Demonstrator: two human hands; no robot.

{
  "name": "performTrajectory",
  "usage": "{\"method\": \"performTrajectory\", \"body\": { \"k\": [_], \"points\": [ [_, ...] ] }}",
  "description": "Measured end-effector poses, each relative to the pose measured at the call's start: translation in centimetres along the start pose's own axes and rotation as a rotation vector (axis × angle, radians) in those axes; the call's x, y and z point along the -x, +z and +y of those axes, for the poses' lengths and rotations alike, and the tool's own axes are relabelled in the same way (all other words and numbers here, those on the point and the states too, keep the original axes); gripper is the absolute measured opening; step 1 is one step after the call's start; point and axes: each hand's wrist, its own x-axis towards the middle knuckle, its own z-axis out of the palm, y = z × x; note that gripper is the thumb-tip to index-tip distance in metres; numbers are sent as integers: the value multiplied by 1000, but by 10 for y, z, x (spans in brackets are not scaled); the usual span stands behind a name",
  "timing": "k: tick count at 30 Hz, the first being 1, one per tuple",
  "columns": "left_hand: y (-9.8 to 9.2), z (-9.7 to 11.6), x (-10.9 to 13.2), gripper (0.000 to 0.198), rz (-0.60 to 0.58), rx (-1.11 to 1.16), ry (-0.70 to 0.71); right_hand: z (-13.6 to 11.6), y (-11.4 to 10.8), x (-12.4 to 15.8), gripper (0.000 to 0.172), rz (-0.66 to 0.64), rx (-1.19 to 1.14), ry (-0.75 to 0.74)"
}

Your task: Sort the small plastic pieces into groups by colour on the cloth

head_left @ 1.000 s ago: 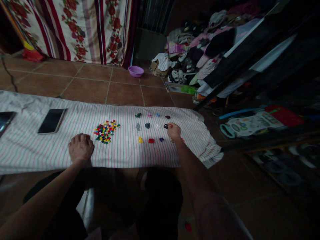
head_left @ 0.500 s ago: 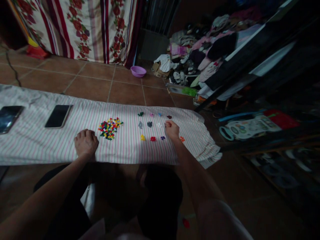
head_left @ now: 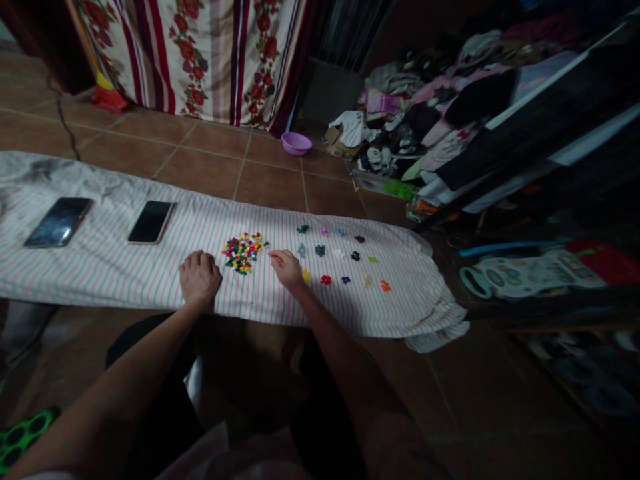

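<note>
My left hand (head_left: pixel 201 277) rests palm down on the striped cloth (head_left: pixel 270 303), fingers laid out and slightly bent, holding nothing. Just beyond it lies a mixed pile of small coloured pieces (head_left: pixel 243 253). My right hand (head_left: pixel 287 268) is at the pile's right side, thumb and fingertips pinched together; what is between them, if anything, is too small to make out. To its right, little one-colour clusters stand in rows, among them a red cluster (head_left: pixel 326 280), a dark green cluster (head_left: pixel 303 229), a grey cluster (head_left: pixel 301 251) and an orange cluster (head_left: pixel 385 285). My right hand partly covers the yellow cluster (head_left: pixel 307 275).
Two dark-screened devices, a phone (head_left: pixel 151 222) and a larger one (head_left: pixel 59 222), lie on the cloth's left part. Beyond the table are a purple basin (head_left: pixel 297 143), a floral curtain (head_left: pixel 215 60) and heaped clothes (head_left: pixel 425 113). A dark frame rises at right.
My right hand has moved left from the one-colour clusters to the mixed pile, uncovering clusters on the right. My left hand stays resting on the cloth. The camera view has shifted left.
</note>
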Motion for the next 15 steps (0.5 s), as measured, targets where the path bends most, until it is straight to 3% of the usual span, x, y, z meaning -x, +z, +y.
{"method": "performTrajectory", "body": {
  "k": [5,10,15],
  "points": [
    [-1,1,0,27,-1,16,0,-2,24,-11,31,25,74,56],
    [0,2,-1,25,7,4,-6,-4,26,-29,35,56,199,129],
    [0,1,-1,24,12,-7,-2,-8,25,-41,37,4,291,205]
  ]
}}
